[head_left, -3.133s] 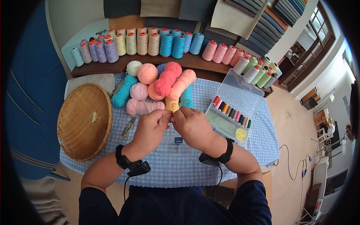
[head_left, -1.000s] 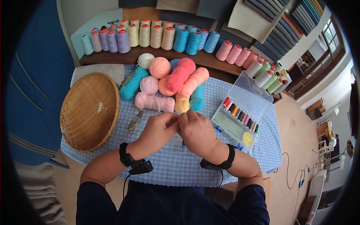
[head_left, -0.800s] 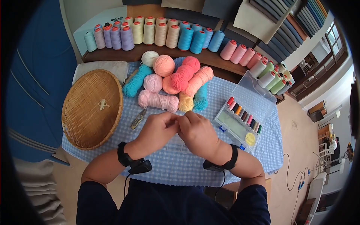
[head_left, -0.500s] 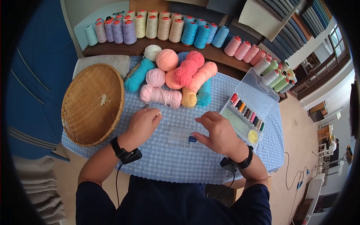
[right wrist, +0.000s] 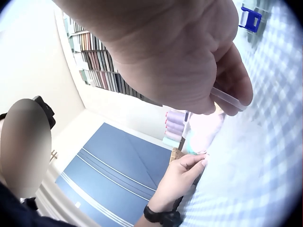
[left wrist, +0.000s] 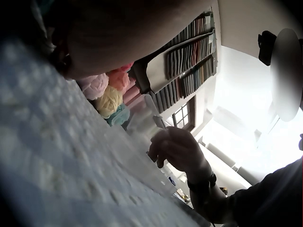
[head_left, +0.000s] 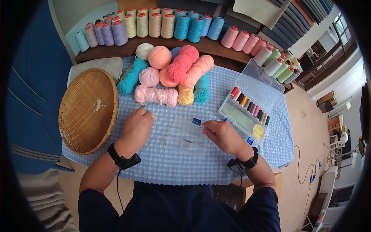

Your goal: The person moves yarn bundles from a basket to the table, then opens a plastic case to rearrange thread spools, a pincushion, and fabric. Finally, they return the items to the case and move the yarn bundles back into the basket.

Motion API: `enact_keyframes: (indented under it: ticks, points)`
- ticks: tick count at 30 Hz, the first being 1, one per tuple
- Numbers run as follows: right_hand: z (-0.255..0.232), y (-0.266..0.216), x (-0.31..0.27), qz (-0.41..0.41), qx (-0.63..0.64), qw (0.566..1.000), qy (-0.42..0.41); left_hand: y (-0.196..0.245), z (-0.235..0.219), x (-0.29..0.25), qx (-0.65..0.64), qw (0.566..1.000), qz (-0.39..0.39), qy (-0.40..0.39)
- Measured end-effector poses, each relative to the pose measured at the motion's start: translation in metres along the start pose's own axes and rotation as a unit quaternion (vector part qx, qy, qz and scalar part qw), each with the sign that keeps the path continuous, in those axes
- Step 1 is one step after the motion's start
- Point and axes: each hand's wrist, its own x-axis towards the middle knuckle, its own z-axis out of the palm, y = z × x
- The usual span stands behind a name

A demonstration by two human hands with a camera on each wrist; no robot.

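Observation:
In the head view the right hand (head_left: 226, 136) pinches the edge of a clear plastic case (head_left: 181, 131) beside its blue label (head_left: 196, 121). The right wrist view shows the clear edge (right wrist: 229, 99) between thumb and fingers. A small dark slender item (head_left: 187, 140) shows in the case. The left hand (head_left: 136, 129) is low over the checked cloth, left of the case, over where snips lay. Its thumb and fingertips meet in the right wrist view (right wrist: 182, 177); whether they hold something small cannot be told.
A round bamboo basket (head_left: 87, 116) with a scrap of yarn lies at left. Yarn balls and skeins (head_left: 156, 95) are piled behind the hands. An open box of small thread spools (head_left: 243, 120) lies at right, with large cones (head_left: 154, 25) on a shelf behind.
The hands were together in front of the yarn and have parted. The left hand moved left, over the snips; the right moved right and took hold of the clear case's edge.

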Motion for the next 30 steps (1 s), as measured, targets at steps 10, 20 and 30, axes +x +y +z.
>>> enact_keyframes:
  ticks: [10,20,30]
  points:
    - [0.034,-0.001,0.038,-0.089,0.099,0.99,-0.046,0.059,-0.065,-0.036,-0.2,0.964,0.176,-0.023]
    - [0.02,-0.019,0.007,-0.085,0.007,0.996,0.031,0.025,-0.034,-0.061,-0.036,0.989,-0.022,-0.143]
    - [-0.092,0.062,-0.124,0.097,-0.275,0.954,0.065,0.048,-0.051,-0.044,0.016,0.992,0.103,-0.067]
